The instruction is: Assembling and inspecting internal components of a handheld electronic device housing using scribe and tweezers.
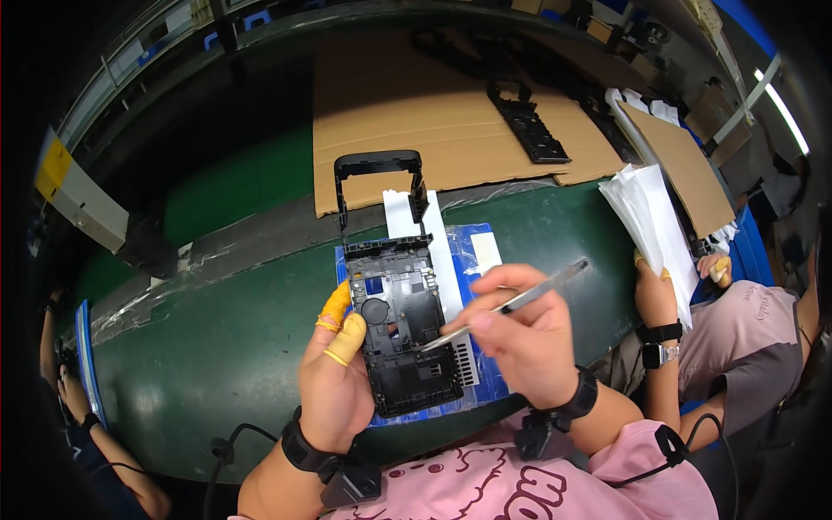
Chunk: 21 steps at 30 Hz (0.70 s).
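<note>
In my left hand is a black moulded plastic housing, gripped along its left edge. Yellow finger cots cover the thumb and a finger of that hand. The housing has an open rectangular frame at its far end and a ribbed, slotted panel nearer me. My right hand pinches a slim silver pen-shaped tool; its thin tip reaches the lower middle of the panel. Whether the tip touches the plastic I cannot tell. Beneath the housing lie a blue mat and white paper strips.
Flat brown cardboard covers the far part of the green table, with several black plastic frames on it. At right, a co-worker's hand holds white sheets. Another person's arm is at far left.
</note>
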### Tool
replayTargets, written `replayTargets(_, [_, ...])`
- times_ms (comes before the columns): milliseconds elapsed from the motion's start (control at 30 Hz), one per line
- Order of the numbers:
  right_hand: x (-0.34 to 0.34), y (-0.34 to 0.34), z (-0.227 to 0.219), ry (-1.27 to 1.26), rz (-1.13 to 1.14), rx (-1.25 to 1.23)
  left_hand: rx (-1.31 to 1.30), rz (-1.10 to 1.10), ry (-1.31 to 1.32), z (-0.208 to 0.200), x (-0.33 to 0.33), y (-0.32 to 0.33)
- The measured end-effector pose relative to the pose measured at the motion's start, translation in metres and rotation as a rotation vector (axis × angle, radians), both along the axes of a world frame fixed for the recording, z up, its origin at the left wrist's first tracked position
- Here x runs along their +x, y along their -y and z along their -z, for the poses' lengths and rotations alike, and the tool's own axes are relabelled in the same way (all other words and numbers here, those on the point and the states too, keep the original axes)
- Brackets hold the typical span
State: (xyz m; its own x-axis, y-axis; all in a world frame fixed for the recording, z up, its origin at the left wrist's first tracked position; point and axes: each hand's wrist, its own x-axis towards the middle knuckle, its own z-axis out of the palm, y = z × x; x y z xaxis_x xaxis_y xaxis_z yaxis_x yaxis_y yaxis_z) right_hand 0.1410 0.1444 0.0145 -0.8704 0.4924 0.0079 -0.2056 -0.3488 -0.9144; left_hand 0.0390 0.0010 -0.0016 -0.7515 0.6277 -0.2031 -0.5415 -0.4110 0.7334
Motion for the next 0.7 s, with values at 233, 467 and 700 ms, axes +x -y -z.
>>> replayTargets(233, [-0.023,0.02,0.007,-0.063,-0.023,0.058,0.081,0.028,0.033,-0.003,0.001,0.004])
replayTargets(467, [-0.025,0.018,0.012,-0.065,0.003,0.1,0.08,0.038,0.054,-0.002,0.001,0.007])
replayTargets(700, [-0.026,0.017,0.014,-0.037,-0.004,0.102,0.072,0.031,0.045,-0.001,0.0,0.005])
